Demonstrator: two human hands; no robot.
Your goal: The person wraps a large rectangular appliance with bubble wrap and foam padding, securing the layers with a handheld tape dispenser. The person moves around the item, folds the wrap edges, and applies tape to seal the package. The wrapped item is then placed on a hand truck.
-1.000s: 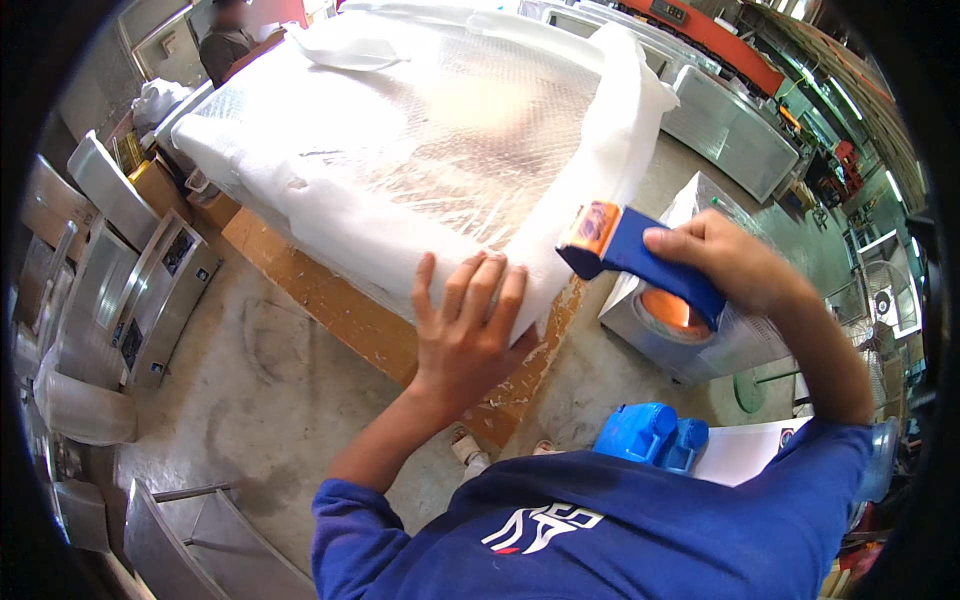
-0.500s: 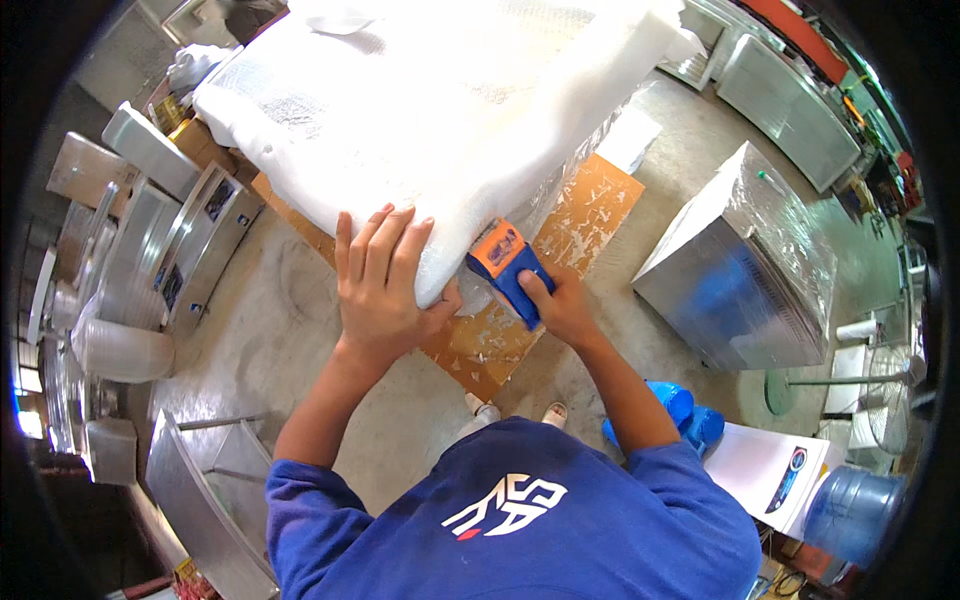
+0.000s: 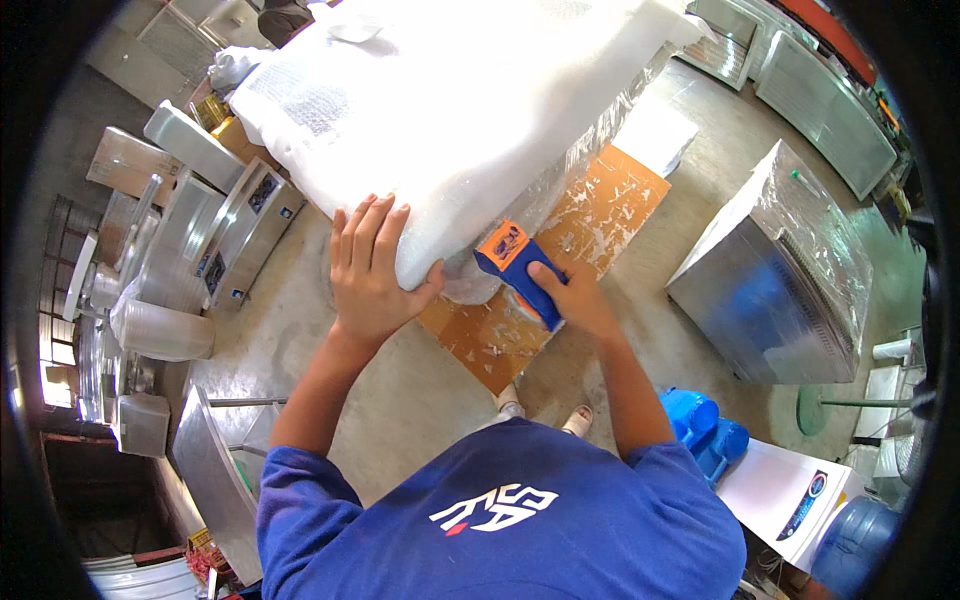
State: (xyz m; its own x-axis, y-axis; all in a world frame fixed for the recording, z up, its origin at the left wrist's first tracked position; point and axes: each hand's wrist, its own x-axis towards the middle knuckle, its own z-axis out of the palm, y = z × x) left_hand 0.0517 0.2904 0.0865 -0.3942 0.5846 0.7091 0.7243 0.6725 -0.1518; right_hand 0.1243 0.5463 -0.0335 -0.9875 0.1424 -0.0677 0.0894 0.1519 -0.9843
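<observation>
A large bulky item wrapped in white foam and clear film stands in front of me, its near corner rounded by the padding. My left hand lies flat on that near corner, fingers spread and thumb out to the right. My right hand is wrapped round a blue and orange tape dispenser, with the thumb on top. The dispenser is held beside the right face of the wrapped item, close to its loose clear film. Whether it touches the film, I cannot tell.
A scuffed orange-brown board lies under the wrapped item on the concrete floor. To the right stands a film-wrapped metal cabinet, with blue jugs and a white box nearer me. Metal units and a metal frame line the left.
The whole view has shifted a little to the right. My left hand has slid slightly left on the padded corner. The tape dispenser has moved slightly right, still in my right hand.
</observation>
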